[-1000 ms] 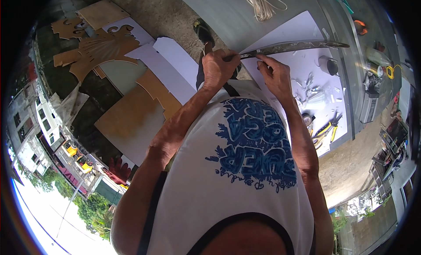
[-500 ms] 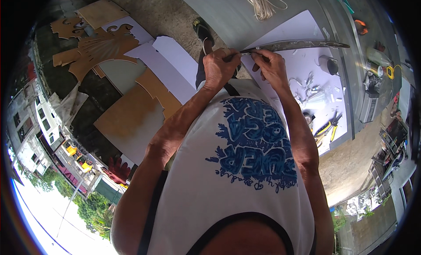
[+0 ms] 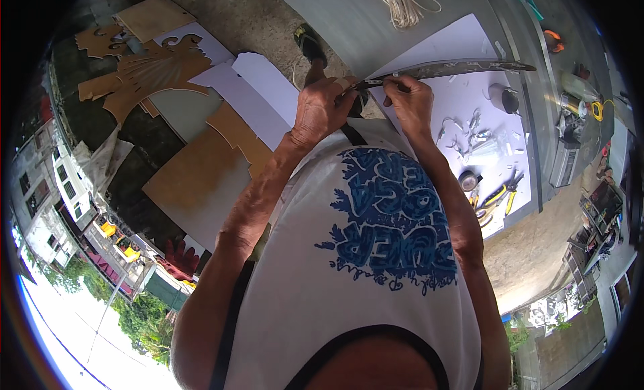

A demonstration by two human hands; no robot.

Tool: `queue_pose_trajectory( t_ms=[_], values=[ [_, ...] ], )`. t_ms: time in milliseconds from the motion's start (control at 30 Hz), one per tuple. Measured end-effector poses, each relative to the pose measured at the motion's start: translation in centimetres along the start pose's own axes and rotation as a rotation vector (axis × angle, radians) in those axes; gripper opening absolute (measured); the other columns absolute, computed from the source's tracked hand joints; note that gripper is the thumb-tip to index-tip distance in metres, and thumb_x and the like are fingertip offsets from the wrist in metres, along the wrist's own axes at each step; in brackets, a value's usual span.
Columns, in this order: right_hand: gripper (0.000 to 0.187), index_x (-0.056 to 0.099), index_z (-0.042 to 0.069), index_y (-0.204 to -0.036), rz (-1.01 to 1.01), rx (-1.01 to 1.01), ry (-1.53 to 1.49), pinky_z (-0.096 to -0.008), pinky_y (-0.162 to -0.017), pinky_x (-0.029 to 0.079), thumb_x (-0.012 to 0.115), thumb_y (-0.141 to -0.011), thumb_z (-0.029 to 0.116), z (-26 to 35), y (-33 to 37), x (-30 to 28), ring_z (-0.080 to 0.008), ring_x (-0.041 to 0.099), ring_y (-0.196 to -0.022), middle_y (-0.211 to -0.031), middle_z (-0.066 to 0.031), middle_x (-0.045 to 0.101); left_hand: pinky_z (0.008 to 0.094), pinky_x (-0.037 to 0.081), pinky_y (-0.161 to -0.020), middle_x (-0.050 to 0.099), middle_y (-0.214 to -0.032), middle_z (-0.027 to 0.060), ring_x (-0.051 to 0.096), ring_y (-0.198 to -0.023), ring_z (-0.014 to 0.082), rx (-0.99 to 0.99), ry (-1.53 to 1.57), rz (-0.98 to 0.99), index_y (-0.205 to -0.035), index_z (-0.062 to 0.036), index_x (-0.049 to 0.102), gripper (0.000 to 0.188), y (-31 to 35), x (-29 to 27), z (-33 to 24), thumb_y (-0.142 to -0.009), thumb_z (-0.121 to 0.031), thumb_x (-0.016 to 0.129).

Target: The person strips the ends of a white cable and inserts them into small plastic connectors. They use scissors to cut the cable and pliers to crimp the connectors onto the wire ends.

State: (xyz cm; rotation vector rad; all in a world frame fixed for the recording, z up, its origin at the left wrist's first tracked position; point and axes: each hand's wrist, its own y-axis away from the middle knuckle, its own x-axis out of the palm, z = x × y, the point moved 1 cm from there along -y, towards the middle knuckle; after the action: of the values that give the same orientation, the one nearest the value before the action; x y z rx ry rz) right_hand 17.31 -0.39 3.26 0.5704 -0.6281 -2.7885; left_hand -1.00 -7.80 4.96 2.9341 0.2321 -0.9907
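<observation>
A long, narrow, slightly curved dark strip (image 3: 463, 69) with small light pieces along its face reaches from my hands to the right, over the table. My left hand (image 3: 322, 107) is closed round its left end. Close beside it, my right hand (image 3: 410, 100) pinches at the strip's lower edge with thumb and fingertips, the other fingers curled in. Whether a small piece sits between those fingertips is hidden. Below the strip, a white sheet (image 3: 463, 44) on the table bears clear and white scraps (image 3: 479, 138).
Yellow-handled pliers (image 3: 495, 197), a round roll (image 3: 468, 180) and a dark cup-like item (image 3: 503, 99) lie on the sheet. Coiled cord (image 3: 402, 7) is at the table's far side. A bottle (image 3: 579, 88) stands at right. Cut brown boards (image 3: 194, 182) and white panels (image 3: 251, 108) are at left.
My left hand has shifted a little left along with the strip's near end. My right hand has drawn slightly back, its fingers more curled, and its forearm now uncovers more of the roll.
</observation>
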Motion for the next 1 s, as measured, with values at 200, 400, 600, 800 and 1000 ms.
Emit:
queue_pose_trajectory(
  t_ms=[200, 400, 600, 800, 1000],
  values=[
    [0.021, 0.077, -0.001, -0.091, -0.003, 0.021, 0.042, -0.0282, -0.062, 0.053, 0.069, -0.081, 0.016, 0.9, 0.2, -0.2, -0.0146, 0.066, -0.056, -0.065, -0.0105, 0.071, 0.0404, 0.053, -0.065, 0.064, -0.075, 0.0095, 0.066, -0.069, 0.0283, 0.182, -0.104, 0.047, -0.102, -0.0055, 0.076, 0.02, -0.4, -0.9, -0.7, -0.082, -0.007, 0.072],
    [0.024, 0.077, -0.001, -0.096, 0.021, 0.055, 0.031, -0.0287, -0.059, 0.05, 0.069, -0.087, 0.019, 1.1, 0.4, -0.3, -0.0135, 0.064, -0.054, -0.064, -0.0096, 0.069, 0.0392, 0.054, -0.068, 0.067, -0.078, 0.0089, 0.067, -0.072, 0.028, 0.294, -0.107, 0.126, -0.098, -0.005, 0.076, 0.019, -0.5, -0.7, 0.4, -0.079, -0.004, 0.072],
    [0.027, 0.075, 0.0, -0.107, 0.092, 0.059, 0.016, -0.0283, -0.059, 0.05, 0.066, -0.094, 0.022, 0.5, 0.8, 0.1, -0.0131, 0.063, -0.055, -0.066, -0.01, 0.071, 0.0365, 0.057, -0.067, 0.071, -0.086, 0.0101, 0.068, -0.076, 0.027, 0.289, -0.051, 0.06, -0.097, -0.0038, 0.075, 0.025, 0.2, -0.8, 0.7, -0.073, 0.004, 0.071],
    [0.026, 0.073, 0.002, -0.115, 0.113, -0.091, 0.085, -0.0299, -0.062, 0.052, 0.061, -0.097, 0.016, 0.7, 1.6, -0.6, -0.0143, 0.067, -0.061, -0.074, -0.0107, 0.074, 0.0344, 0.057, -0.063, 0.071, -0.088, 0.0086, 0.067, -0.075, 0.0244, 0.371, -0.093, -0.015, -0.097, -0.0021, 0.073, 0.03, 0.7, -0.6, 0.9, -0.069, 0.006, 0.07],
    [0.026, 0.073, 0.008, -0.116, 0.115, -0.348, 0.23, -0.0336, -0.063, 0.053, 0.061, -0.094, 0.007, 1.0, 2.2, -1.7, -0.0206, 0.069, -0.061, -0.074, -0.0146, 0.071, 0.0344, 0.056, -0.062, 0.068, -0.085, 0.0064, 0.064, -0.076, 0.023, 0.399, -0.201, -0.008, -0.098, -0.0011, 0.073, 0.032, 1.0, -0.3, 0.9, -0.066, 0.003, 0.069]
  ],
)
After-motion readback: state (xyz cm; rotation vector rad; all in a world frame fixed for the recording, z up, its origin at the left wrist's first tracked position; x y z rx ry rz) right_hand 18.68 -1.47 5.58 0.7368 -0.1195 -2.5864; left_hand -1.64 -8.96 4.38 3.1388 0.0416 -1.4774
